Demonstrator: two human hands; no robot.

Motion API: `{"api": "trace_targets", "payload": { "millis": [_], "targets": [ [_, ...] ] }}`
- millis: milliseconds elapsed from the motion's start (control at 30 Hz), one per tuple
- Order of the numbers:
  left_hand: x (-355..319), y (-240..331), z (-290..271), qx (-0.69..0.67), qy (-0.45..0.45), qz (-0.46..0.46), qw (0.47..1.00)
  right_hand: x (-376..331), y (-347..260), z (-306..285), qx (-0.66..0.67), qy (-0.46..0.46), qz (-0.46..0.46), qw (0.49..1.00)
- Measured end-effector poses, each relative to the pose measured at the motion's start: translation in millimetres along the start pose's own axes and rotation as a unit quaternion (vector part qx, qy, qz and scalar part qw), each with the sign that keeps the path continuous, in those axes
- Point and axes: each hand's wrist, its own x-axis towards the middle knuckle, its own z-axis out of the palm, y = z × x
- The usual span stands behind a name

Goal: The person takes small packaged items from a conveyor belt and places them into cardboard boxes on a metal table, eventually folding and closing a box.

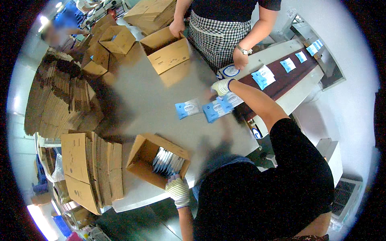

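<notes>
My left hand (177, 191), in a striped glove, grips the near edge of an open cardboard box (138, 162). The box is tilted toward me, with several flat white-and-blue packets (168, 161) standing in a row inside. My right hand (222, 86), in a matching glove, reaches out to the table's right side. Its fingers are partly blurred and look closed at the top edge of a blue-and-white soft packet (226, 103). That packet overlaps another packet (213, 112). A separate packet (188, 109) lies flat to the left of them.
A dark conveyor belt (277, 92) at the right carries more packets (263, 77). Across the grey table (136, 96), a co-worker's hand (177, 28) holds another open box (169, 54); their other hand hangs by the belt. Stacks of flattened cardboard (92, 168) stand at the left.
</notes>
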Motion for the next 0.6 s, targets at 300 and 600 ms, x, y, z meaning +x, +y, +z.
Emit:
{"api": "trace_targets", "payload": {
  "millis": [300,600],
  "targets": [
    [-0.4,-5.5,3.2,0.008,-0.001,0.002,1.000,9.2,-69.5,59.8,-0.032,-0.131,0.018,0.991],
    [-11.4,-2.8,10.7,-0.005,0.067,0.013,0.998,-89.9,-187.7,186.1,-0.056,0.237,-0.088,0.966]
  ]
}}
